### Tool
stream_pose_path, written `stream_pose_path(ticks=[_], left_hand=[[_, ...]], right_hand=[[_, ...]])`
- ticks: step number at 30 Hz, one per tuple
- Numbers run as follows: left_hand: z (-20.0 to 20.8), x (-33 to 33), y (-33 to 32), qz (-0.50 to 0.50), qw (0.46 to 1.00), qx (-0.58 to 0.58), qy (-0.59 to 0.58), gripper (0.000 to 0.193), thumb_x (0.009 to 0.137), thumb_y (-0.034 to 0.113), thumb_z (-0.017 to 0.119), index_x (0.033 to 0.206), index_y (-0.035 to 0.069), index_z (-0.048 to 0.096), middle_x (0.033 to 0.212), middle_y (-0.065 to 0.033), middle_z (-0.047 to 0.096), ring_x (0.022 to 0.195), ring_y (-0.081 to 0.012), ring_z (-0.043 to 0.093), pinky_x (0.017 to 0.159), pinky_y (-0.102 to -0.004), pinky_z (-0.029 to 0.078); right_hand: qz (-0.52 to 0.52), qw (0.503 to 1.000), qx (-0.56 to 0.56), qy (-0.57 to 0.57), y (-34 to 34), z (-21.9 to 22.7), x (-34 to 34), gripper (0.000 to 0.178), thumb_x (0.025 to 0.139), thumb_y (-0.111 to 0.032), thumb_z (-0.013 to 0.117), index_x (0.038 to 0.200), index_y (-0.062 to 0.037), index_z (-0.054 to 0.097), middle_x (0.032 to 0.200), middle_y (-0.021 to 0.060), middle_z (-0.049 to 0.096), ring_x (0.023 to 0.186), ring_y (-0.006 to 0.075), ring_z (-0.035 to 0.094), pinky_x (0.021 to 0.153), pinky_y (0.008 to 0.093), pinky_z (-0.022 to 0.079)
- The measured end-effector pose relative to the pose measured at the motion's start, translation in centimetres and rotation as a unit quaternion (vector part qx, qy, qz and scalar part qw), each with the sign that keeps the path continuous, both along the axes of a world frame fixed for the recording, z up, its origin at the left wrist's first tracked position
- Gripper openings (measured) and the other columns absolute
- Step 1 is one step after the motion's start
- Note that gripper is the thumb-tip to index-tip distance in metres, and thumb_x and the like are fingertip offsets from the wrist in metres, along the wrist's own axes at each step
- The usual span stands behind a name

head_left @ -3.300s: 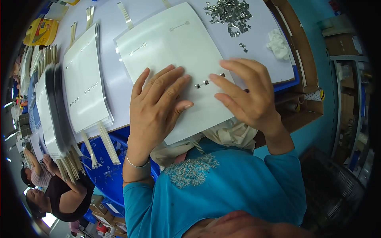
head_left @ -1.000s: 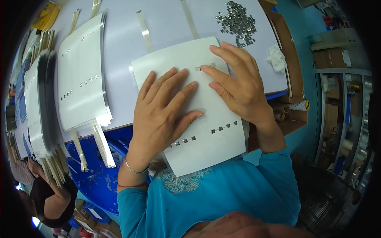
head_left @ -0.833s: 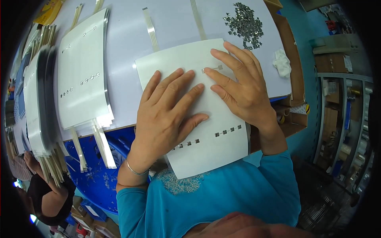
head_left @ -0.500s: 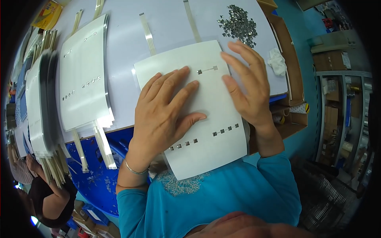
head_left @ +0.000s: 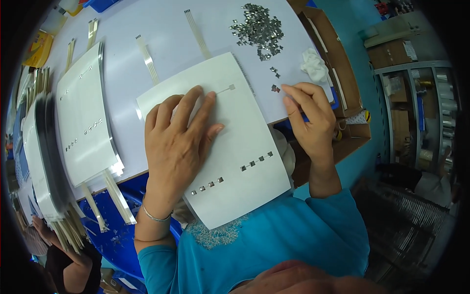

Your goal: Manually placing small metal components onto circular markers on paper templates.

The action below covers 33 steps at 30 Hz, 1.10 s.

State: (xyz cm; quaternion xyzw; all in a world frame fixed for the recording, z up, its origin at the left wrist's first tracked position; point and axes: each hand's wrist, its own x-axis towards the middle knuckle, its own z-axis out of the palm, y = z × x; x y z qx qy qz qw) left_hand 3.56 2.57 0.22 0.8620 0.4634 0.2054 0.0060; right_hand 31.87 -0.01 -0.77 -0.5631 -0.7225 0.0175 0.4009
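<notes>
A white flexible sheet [head_left: 235, 132] lies at an angle, its near part over the table's edge against my blue shirt. Small square metal pieces sit in two short rows near its lower end, and a thin line ends in a grey square at its upper right. My left hand [head_left: 176, 132] lies flat on the sheet with fingers spread, hiding part of that line. Off the sheet's right side, my right hand [head_left: 311, 112] has thumb and index finger drawn close together beside a few loose metal pieces [head_left: 275, 88]. Whether a piece is between the fingertips is hidden.
A heap of shiny metal pieces [head_left: 257, 29] lies at the back, with a crumpled white cloth [head_left: 314, 65] to its right. Stacked white sheets [head_left: 83, 117] with ribbon tails lie at the left. Below them is a blue tub [head_left: 120, 220]. A co-worker's arm [head_left: 73, 264] shows lower left.
My right hand has left the sheet for the loose pieces on the right, and its fingers have drawn together. My left hand stays on the sheet. The whole view has shifted.
</notes>
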Motion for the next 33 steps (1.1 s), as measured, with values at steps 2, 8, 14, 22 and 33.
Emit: stream_pose_path(ticks=[2, 8, 14, 22, 33], left_hand=[[-0.5, -0.2, 0.1, -0.002, 1.0, 0.006, -0.01, 0.053, 0.1, 0.047, 0.073, 0.146, 0.019, 0.072, 0.149, -0.003, 0.067, 0.131, -0.0304, 0.061, 0.112, -0.0455, 0.047], [-0.5, 0.1, 0.1, -0.002, 0.999, -0.006, -0.042, 0.056, 0.098, 0.046, 0.075, 0.145, 0.014, 0.071, 0.15, -0.0068, 0.066, 0.134, -0.0295, 0.06, 0.119, -0.0485, 0.044], [-0.3, 0.0, 0.1, -0.004, 0.999, -0.008, -0.046, 0.056, 0.098, 0.044, 0.076, 0.144, 0.013, 0.071, 0.148, -0.0067, 0.066, 0.133, -0.0304, 0.06, 0.116, -0.047, 0.045], [-0.5, 0.2, 0.1, -0.022, 0.999, 0.014, -0.018, 0.054, 0.098, 0.04, 0.077, 0.144, 0.013, 0.071, 0.148, -0.0084, 0.066, 0.131, -0.0308, 0.061, 0.115, -0.0477, 0.046], [-0.2, -0.1, 0.1, -0.015, 0.998, -0.025, -0.049, 0.061, 0.095, 0.043, 0.078, 0.147, 0.012, 0.069, 0.152, -0.0074, 0.063, 0.134, -0.0311, 0.059, 0.118, -0.0477, 0.043]], right_hand=[[0.01, 1.0, -0.003, -0.015, 0.0, 0.0, -0.2, 0.021, 0.096, 0.0, 0.081, 0.117, 0.0014, 0.081, 0.11, 0.0109, 0.073, 0.087, 0.021, 0.069, 0.075, 0.0317, 0.056], [0.025, 0.998, 0.007, -0.055, 0.3, 0.4, 0.3, 0.02, 0.094, 0.0, 0.081, 0.114, 0.0009, 0.082, 0.109, 0.0099, 0.074, 0.088, 0.0219, 0.068, 0.073, 0.0336, 0.055], [0.048, 0.99, -0.009, -0.134, 0.1, 1.6, 0.7, 0.02, 0.094, -0.001, 0.082, 0.114, -0.0005, 0.083, 0.109, 0.0093, 0.075, 0.088, 0.0226, 0.068, 0.073, 0.034, 0.056], [0.074, 0.994, 0.001, -0.074, 0.9, 1.2, 1.1, 0.027, 0.089, -0.001, 0.084, 0.116, -0.005, 0.083, 0.117, 0.0092, 0.075, 0.092, 0.0244, 0.067, 0.075, 0.0358, 0.058], [0.217, 0.948, 0.031, -0.231, 6.5, 2.1, -0.3, 0.038, 0.086, -0.006, 0.081, 0.122, -0.0183, 0.085, 0.152, 0.0117, 0.066, 0.145, 0.0369, 0.057, 0.116, 0.0504, 0.051]])
